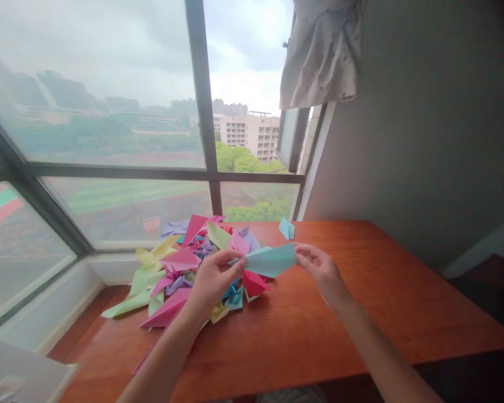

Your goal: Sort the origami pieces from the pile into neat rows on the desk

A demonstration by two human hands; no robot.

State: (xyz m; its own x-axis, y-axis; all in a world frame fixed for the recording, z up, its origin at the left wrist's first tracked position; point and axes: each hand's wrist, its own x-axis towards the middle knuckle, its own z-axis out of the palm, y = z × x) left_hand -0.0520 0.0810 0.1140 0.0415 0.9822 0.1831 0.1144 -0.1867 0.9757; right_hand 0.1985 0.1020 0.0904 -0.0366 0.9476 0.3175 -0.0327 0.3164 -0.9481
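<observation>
Our left hand [216, 274] and right hand [320, 267] pinch a light blue folded paper [273, 261] between them, thumb and fingers closed on its left end and its upper right corner. We face a window [109, 123] past the far edge of a reddish-brown table [302, 330]. On the table's left half we see a heap of folded shapes [182, 260], pink, green, yellow, purple and blue, reaching back toward the far edge. Our light blue folded paper is raised before the heap's right side. Near the far edge, a small blue piece [285, 228] sits apart from the heap.
</observation>
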